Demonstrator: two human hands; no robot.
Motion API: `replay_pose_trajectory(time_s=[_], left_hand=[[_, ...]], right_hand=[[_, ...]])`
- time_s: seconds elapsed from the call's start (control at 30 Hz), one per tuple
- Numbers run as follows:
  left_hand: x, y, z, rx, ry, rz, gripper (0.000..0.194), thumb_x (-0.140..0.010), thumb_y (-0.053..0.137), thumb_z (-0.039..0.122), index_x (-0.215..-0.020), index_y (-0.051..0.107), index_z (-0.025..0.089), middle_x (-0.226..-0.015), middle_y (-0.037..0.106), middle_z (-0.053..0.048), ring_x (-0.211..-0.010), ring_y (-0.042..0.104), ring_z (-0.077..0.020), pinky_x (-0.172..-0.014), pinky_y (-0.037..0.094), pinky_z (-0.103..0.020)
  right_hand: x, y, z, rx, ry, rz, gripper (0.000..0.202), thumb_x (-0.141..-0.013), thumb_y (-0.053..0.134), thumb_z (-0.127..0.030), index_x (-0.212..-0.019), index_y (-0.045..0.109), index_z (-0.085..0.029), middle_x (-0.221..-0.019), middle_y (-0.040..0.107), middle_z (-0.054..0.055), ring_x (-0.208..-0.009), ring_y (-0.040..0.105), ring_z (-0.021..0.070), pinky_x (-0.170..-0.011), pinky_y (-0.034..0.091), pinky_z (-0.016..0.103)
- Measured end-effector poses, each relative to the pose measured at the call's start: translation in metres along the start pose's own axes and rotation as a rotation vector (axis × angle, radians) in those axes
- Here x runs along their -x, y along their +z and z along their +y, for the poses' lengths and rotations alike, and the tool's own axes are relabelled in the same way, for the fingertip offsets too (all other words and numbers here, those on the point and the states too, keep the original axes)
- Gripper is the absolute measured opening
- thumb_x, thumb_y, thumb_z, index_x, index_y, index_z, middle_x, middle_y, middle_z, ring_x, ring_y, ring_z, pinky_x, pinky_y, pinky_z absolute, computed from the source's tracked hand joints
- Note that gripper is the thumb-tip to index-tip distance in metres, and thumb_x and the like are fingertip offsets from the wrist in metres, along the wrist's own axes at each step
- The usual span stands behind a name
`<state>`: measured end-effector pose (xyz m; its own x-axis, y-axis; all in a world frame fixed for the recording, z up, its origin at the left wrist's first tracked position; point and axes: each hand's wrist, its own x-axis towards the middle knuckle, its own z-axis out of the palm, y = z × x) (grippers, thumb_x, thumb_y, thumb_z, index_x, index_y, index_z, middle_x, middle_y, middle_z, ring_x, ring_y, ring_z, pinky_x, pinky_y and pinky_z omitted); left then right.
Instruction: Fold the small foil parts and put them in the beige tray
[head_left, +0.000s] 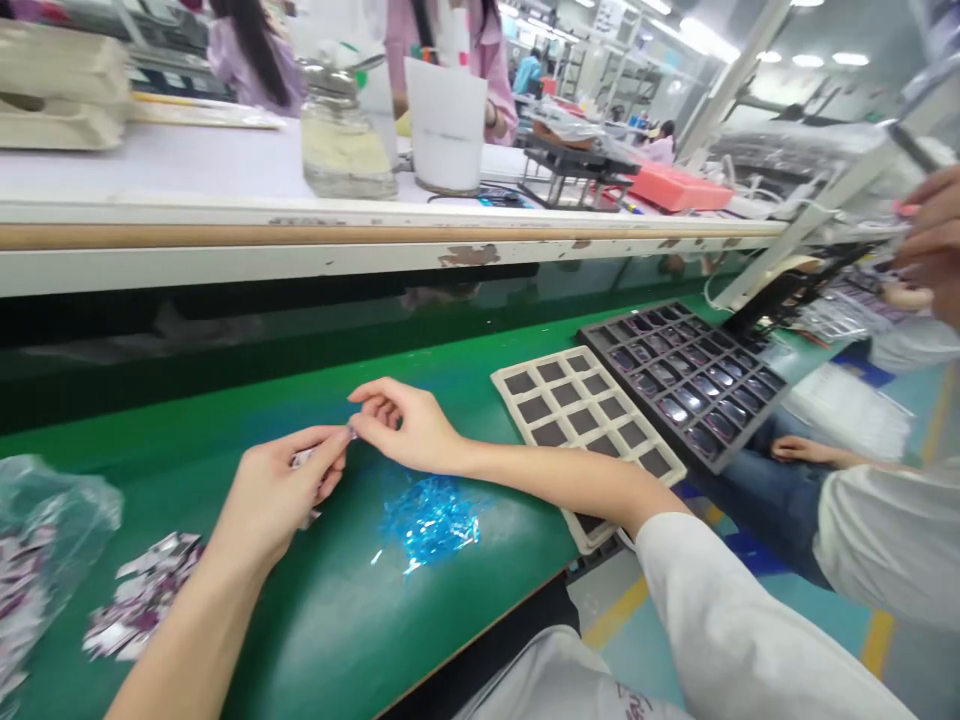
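My left hand (274, 490) is closed, with thumb and index finger pinching a small silvery piece (352, 433). More silvery-white pieces (302, 457) show between its curled fingers. My right hand (405, 425) meets it at the fingertips, fingers bent and thumb at the small piece; whatever its own pinch holds is too small to make out. Below the right hand, a heap of shiny blue film strips (433, 522) lies on the green tabletop (330, 610). A pile of silvery and purplish flat pieces (146, 595) is left of my left forearm.
At far left lies a clear plastic bag (79, 495) of similar pieces. A beige compartment tray (514, 408) sits under my right forearm, beside a black tray (712, 462) holding dark glossy parts. A shelf (225, 245) crosses above. Another person's sleeve (885, 540) is at right.
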<state>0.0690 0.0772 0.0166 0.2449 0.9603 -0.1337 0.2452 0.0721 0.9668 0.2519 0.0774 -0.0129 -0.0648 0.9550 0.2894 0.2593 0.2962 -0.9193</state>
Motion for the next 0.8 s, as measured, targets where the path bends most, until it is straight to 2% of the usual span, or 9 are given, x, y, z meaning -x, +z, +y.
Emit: replay_pose_trajectory(time_s=[0.07,0.13,0.27,0.47,0.63,0.7,0.73,0.8], left_hand=[[0.000,-0.001,-0.004,-0.069,-0.033,-0.005,0.039,-0.079,0.082,0.061,-0.073,0.070,0.025,-0.054,0.052,0.002,-0.051,0.040,-0.0133,-0.047,0.029,-0.021],[-0.002,-0.001,-0.008,-0.105,-0.052,0.002,0.039,-0.078,0.082,0.063,-0.072,0.070,0.027,-0.054,0.054,0.002,-0.052,0.042,-0.0143,-0.047,0.030,-0.021],[-0.004,0.001,-0.008,-0.085,-0.072,0.041,0.038,-0.071,0.084,0.063,-0.064,0.070,0.028,-0.053,0.055,0.001,-0.051,0.041,-0.0146,-0.047,0.030,-0.021],[-0.001,0.003,-0.002,0.074,-0.146,0.122,0.032,-0.060,0.089,0.054,-0.059,0.071,0.027,-0.059,0.060,0.001,-0.052,0.043,-0.0127,-0.045,0.033,-0.020],[-0.009,0.006,-0.002,0.222,-0.226,0.232,0.027,-0.052,0.094,0.037,-0.071,0.079,0.025,-0.061,0.062,0.002,-0.052,0.046,-0.0095,-0.043,0.033,-0.016],[-0.011,0.008,0.000,0.295,-0.228,0.281,0.026,-0.052,0.092,0.033,-0.069,0.078,0.020,-0.058,0.062,0.001,-0.049,0.046,-0.0078,-0.042,0.030,-0.015],[-0.010,0.009,0.002,0.334,-0.201,0.270,0.025,-0.054,0.090,0.033,-0.069,0.076,0.018,-0.056,0.059,0.001,-0.047,0.045,-0.0068,-0.041,0.027,-0.015],[-0.010,0.009,0.005,0.400,-0.104,0.211,0.027,-0.062,0.087,0.035,-0.077,0.079,0.014,-0.051,0.052,0.003,-0.042,0.039,-0.0059,-0.039,0.022,-0.017]], right_hand=[[-0.002,-0.001,0.003,0.023,-0.022,-0.036,0.015,-0.095,0.081,-0.027,-0.105,0.073,-0.020,-0.101,0.070,-0.001,-0.080,0.063,0.0094,-0.077,0.053,0.022],[-0.003,-0.002,0.006,0.050,-0.045,-0.053,0.012,-0.094,0.082,-0.025,-0.098,0.073,-0.019,-0.099,0.070,-0.001,-0.081,0.063,0.0096,-0.079,0.053,0.022],[-0.002,-0.003,0.010,0.083,-0.110,-0.039,0.009,-0.098,0.079,-0.026,-0.099,0.075,-0.019,-0.098,0.070,0.000,-0.082,0.064,0.0111,-0.081,0.053,0.024],[0.000,0.000,0.009,0.098,-0.153,-0.031,0.006,-0.096,0.083,-0.024,-0.098,0.079,-0.020,-0.099,0.071,0.001,-0.090,0.066,0.0134,-0.082,0.053,0.023],[0.001,-0.002,0.005,0.093,-0.202,-0.050,0.008,-0.098,0.079,-0.026,-0.100,0.077,-0.019,-0.102,0.071,0.001,-0.091,0.066,0.0133,-0.081,0.053,0.023],[0.003,-0.004,0.001,0.118,-0.202,-0.065,0.011,-0.102,0.074,-0.028,-0.101,0.076,-0.018,-0.102,0.071,0.002,-0.091,0.066,0.0130,-0.083,0.053,0.023],[0.004,-0.005,-0.001,0.153,-0.190,-0.076,0.009,-0.102,0.072,-0.025,-0.099,0.076,-0.017,-0.100,0.071,0.002,-0.090,0.066,0.0130,-0.084,0.053,0.024],[0.006,-0.007,-0.004,0.284,-0.148,-0.185,0.009,-0.097,0.069,-0.014,-0.091,0.074,-0.018,-0.093,0.071,0.001,-0.087,0.065,0.0145,-0.087,0.051,0.027]])
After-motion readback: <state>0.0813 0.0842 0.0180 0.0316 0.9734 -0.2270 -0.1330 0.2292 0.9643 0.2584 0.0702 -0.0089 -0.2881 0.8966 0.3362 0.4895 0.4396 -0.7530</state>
